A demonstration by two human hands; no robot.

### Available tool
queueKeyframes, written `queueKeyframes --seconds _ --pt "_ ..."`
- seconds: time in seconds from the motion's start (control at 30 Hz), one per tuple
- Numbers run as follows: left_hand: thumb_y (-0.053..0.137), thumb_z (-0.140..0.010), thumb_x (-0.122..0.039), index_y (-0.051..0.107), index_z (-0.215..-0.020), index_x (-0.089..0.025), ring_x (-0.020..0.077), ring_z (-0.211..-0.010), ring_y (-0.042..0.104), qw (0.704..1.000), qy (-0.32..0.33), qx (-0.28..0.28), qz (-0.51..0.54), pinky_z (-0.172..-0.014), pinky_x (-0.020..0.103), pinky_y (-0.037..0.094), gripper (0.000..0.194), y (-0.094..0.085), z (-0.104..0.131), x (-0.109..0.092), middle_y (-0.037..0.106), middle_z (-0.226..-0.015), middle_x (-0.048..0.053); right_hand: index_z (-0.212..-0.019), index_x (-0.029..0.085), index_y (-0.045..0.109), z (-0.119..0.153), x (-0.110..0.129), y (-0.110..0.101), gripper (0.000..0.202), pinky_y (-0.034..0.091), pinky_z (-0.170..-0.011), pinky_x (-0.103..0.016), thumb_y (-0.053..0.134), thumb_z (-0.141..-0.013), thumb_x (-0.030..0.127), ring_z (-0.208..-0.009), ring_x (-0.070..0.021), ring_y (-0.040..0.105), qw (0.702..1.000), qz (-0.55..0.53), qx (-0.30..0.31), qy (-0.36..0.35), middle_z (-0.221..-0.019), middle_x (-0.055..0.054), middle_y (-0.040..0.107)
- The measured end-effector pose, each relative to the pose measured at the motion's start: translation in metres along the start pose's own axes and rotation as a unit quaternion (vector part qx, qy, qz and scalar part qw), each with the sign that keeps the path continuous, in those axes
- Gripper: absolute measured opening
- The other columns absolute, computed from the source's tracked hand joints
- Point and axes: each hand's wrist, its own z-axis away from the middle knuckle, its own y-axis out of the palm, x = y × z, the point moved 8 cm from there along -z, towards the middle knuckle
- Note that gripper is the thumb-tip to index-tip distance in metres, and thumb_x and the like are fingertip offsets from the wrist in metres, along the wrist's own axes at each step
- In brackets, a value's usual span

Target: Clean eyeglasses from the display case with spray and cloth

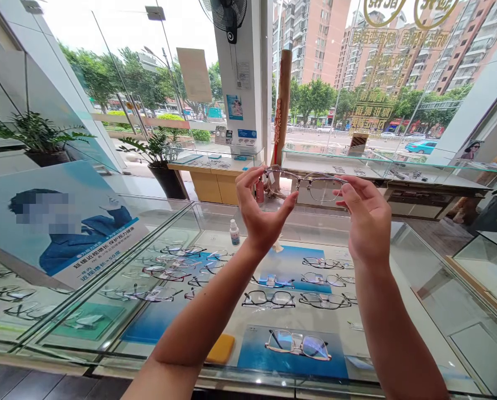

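Observation:
Raised above a glass display case, a pair of eyeglasses (303,182) with a thin dark frame and clear lenses is held between both of my hands. My left hand (260,214) grips the left side, with its thumb near the left lens and bridge. At the other end, my right hand (367,216) pinches the right side of the frame between thumb and fingers. Below my hands, the glass display case (215,222) contains several rows of eyeglasses. Gold-rimmed eyeglasses (298,344) lie on a blue card nearest me.
A small white bottle (234,232) stands behind the rows of frames. A yellow case (220,349) lies near the front edge. An advertising board (65,222) leans at the left. Potted plants (160,153), a wooden counter (209,186) and another showcase (398,166) stand by the windows.

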Motion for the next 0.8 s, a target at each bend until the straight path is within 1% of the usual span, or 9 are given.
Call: queueKeyframes --seconds 0.1,0.27,0.33,0.43,0.53,0.6,0.7,0.73,0.8 --pt "0.085 -0.087 -0.050 0.052 -0.140 -0.028 0.0289 -0.129 0.063 1.000 0.010 -0.001 0.003 -0.106 0.047 0.059 0.066 0.001 0.000 -0.001 0.059 -0.136 0.011 -0.121 0.026 0.074 -0.001 -0.001 0.003 0.036 0.063 -0.085 -0.042 0.069 -0.097 0.052 -0.103 -0.0245 0.077 0.999 -0.024 0.034 0.016 -0.127 -0.010 0.078" --pt "0.084 -0.089 -0.046 0.052 -0.141 -0.030 0.0266 -0.127 0.065 0.999 -0.010 0.016 0.042 -0.109 0.044 0.059 0.063 0.007 0.000 0.003 0.059 -0.134 0.010 -0.121 0.027 0.074 -0.002 -0.003 0.009 0.037 0.062 -0.086 -0.042 0.063 -0.098 0.054 -0.106 -0.0252 0.077 0.992 -0.063 0.091 0.056 -0.129 -0.010 0.079" --pt "0.084 -0.089 -0.044 0.051 -0.142 -0.030 0.0260 -0.126 0.066 0.998 -0.020 0.027 0.051 -0.110 0.044 0.060 0.063 0.010 0.002 0.005 0.060 -0.134 0.009 -0.120 0.028 0.074 -0.001 -0.005 0.010 0.037 0.062 -0.088 -0.044 0.062 -0.098 0.055 -0.105 -0.0252 0.077 0.990 -0.076 0.099 0.070 -0.128 -0.009 0.080" --pt "0.084 -0.090 -0.044 0.050 -0.143 -0.031 0.0260 -0.127 0.067 0.998 -0.028 0.040 0.047 -0.111 0.044 0.060 0.064 0.014 0.004 0.008 0.059 -0.135 0.010 -0.118 0.028 0.074 0.000 -0.009 0.010 0.035 0.061 -0.091 -0.046 0.064 -0.096 0.053 -0.104 -0.0252 0.077 0.985 -0.106 0.097 0.094 -0.127 -0.009 0.080" --pt "0.083 -0.091 -0.044 0.050 -0.143 -0.030 0.0265 -0.129 0.066 0.998 -0.020 0.037 0.042 -0.110 0.045 0.060 0.063 0.013 0.004 0.007 0.060 -0.135 0.010 -0.117 0.028 0.074 0.000 -0.012 0.011 0.032 0.060 -0.094 -0.048 0.064 -0.096 0.051 -0.105 -0.0254 0.077 0.982 -0.123 0.096 0.106 -0.128 -0.008 0.080" --pt "0.084 -0.089 -0.044 0.051 -0.142 -0.028 0.0274 -0.130 0.065 0.999 -0.001 0.034 0.029 -0.109 0.045 0.060 0.064 0.009 0.002 0.004 0.061 -0.135 0.011 -0.119 0.029 0.073 -0.002 -0.008 0.008 0.032 0.060 -0.097 -0.049 0.063 -0.096 0.048 -0.110 -0.0264 0.076 0.987 -0.105 0.085 0.082 -0.131 -0.008 0.079" --pt "0.087 -0.085 -0.045 0.052 -0.141 -0.028 0.0292 -0.129 0.066 0.996 0.064 0.055 -0.015 -0.108 0.048 0.058 0.068 0.007 -0.003 -0.008 0.064 -0.133 0.010 -0.117 0.029 0.074 -0.005 0.010 0.000 0.028 0.056 -0.105 -0.052 0.068 -0.093 0.043 -0.123 -0.0288 0.072 0.998 -0.019 0.055 -0.019 -0.132 -0.006 0.078" --pt "0.088 -0.083 -0.045 0.052 -0.140 -0.029 0.0295 -0.128 0.066 0.993 0.091 0.067 -0.030 -0.109 0.050 0.057 0.070 0.007 -0.004 -0.012 0.065 -0.134 0.009 -0.114 0.030 0.076 -0.004 0.018 -0.001 0.025 0.054 -0.109 -0.053 0.071 -0.092 0.042 -0.127 -0.0294 0.070 0.997 0.020 0.057 -0.056 -0.131 -0.005 0.078" --pt "0.090 -0.081 -0.043 0.052 -0.140 -0.030 0.0298 -0.126 0.068 0.985 0.140 0.089 -0.049 -0.109 0.051 0.055 0.071 0.007 -0.005 -0.021 0.067 -0.135 0.008 -0.106 0.030 0.079 -0.002 0.029 0.003 0.017 0.050 -0.115 -0.055 0.075 -0.091 0.039 -0.129 -0.0302 0.069 0.986 0.091 0.081 -0.111 -0.129 -0.004 0.078"
